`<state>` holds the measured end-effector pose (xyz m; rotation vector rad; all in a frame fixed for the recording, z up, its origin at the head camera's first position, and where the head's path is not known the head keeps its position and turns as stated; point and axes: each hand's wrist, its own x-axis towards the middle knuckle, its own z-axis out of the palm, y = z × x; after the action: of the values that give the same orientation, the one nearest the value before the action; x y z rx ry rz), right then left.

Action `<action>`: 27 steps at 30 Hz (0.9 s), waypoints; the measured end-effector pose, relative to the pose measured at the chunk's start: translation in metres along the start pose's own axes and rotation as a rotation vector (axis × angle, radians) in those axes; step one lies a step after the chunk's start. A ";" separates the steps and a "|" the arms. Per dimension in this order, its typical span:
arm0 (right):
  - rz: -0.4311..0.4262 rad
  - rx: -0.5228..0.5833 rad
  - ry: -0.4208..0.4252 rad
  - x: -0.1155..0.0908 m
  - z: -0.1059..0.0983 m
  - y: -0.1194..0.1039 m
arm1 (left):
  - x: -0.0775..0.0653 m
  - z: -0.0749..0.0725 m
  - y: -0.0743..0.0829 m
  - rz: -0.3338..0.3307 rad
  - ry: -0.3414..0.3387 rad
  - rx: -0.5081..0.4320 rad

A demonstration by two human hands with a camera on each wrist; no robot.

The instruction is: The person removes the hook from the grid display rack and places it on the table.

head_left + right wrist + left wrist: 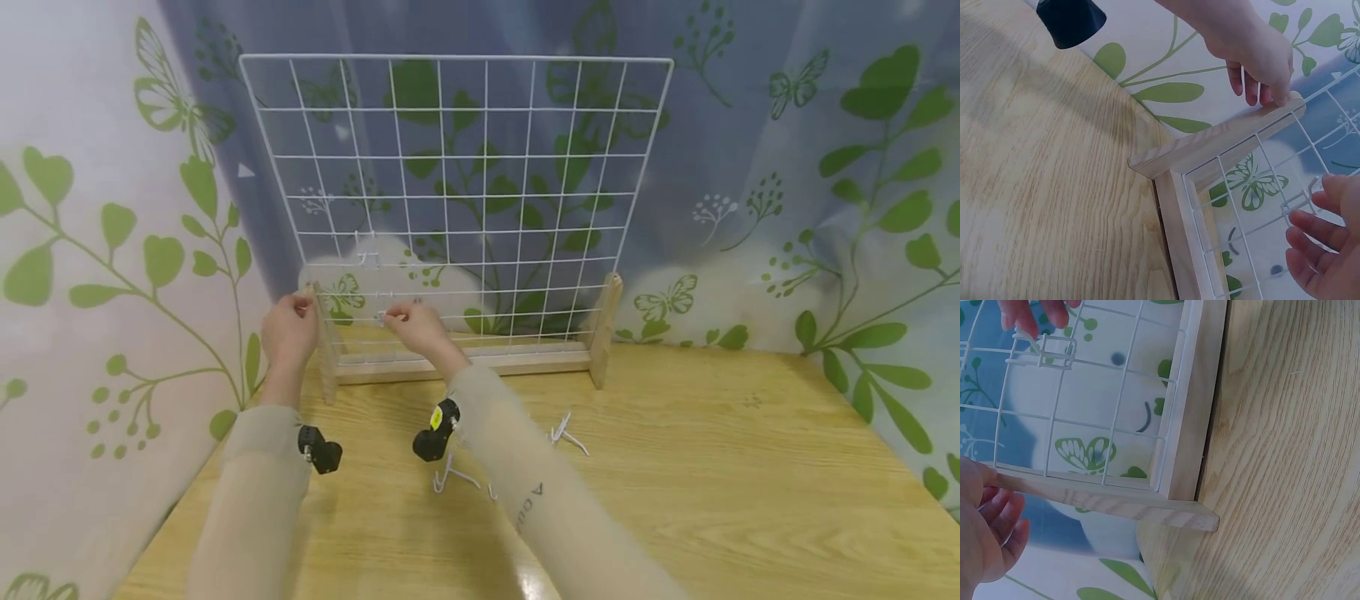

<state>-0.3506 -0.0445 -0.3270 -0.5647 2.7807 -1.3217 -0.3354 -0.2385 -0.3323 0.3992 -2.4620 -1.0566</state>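
I'm pinching a white hook w/ my R hand nr the grid's lower-left corner, L hand gripping the post, prob risking a drop if it's seating crooked.

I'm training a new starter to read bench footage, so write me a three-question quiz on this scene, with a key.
1. What does the left hand touch? A: a loose hook. B: the left wooden upright. C: the tabletop.
2. Fill in: the right hand holds a white ____ at the wire grid.
3. True or false: every hook is on the wire grid.

Key: 1: B. 2: hook. 3: False; loose hooks lie on the tabletop.
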 end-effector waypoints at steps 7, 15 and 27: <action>-0.029 0.036 -0.013 -0.001 0.006 -0.003 | 0.000 0.002 0.000 0.010 0.019 0.001; -0.011 0.100 -0.085 -0.002 0.012 -0.003 | -0.002 0.005 -0.002 0.013 0.016 -0.011; 0.060 0.311 0.058 0.001 0.007 -0.010 | -0.002 0.002 0.000 0.007 0.028 0.005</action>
<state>-0.3477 -0.0555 -0.3239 -0.4290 2.5335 -1.7347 -0.3347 -0.2363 -0.3345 0.4046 -2.4397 -1.0359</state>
